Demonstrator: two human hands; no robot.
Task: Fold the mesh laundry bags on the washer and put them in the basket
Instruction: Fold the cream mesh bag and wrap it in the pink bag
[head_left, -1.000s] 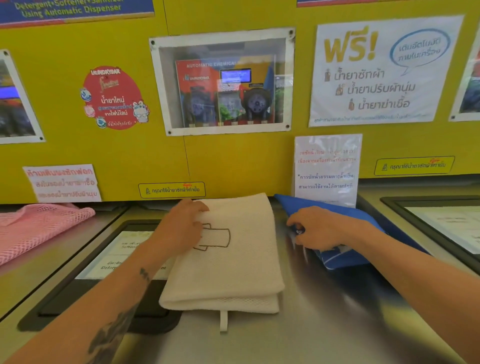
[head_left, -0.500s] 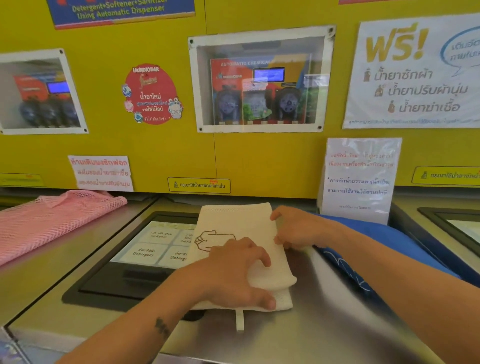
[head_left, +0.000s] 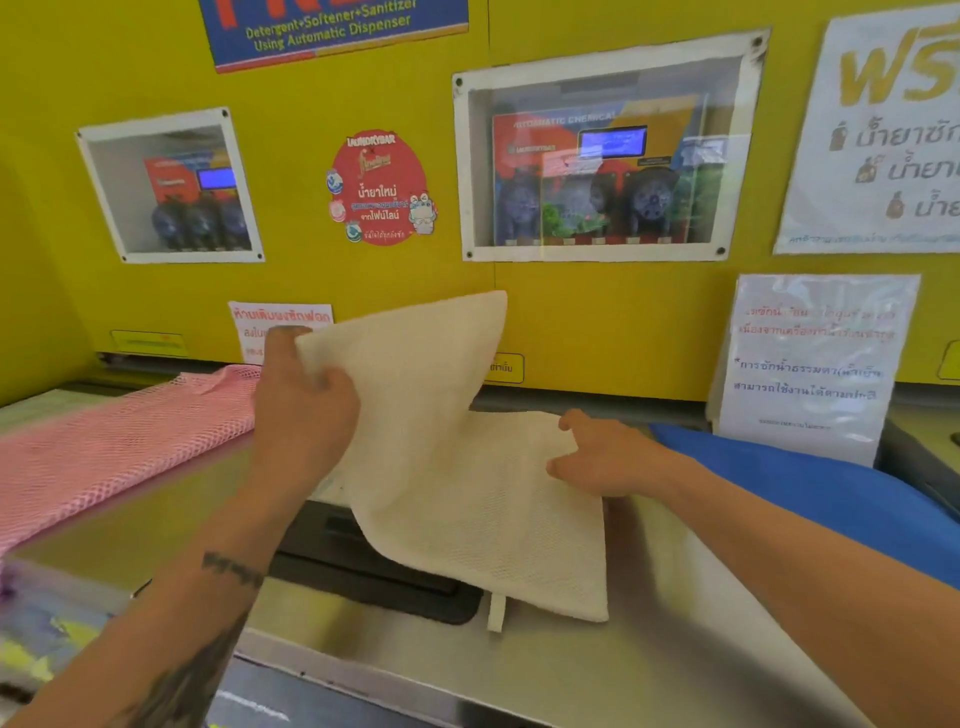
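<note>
Two hands work a cream mesh bag (head_left: 467, 509) lying on the steel washer top (head_left: 597, 670). The left hand (head_left: 306, 410) pinches the bag's left edge and holds that flap lifted upright against the yellow wall (head_left: 363, 275), while the right hand (head_left: 608, 457) lies flat, fingers spread, pressing the bag down. A pink mesh bag (head_left: 114, 441) lies to the left, a blue bag (head_left: 831, 493) to the right.
</note>
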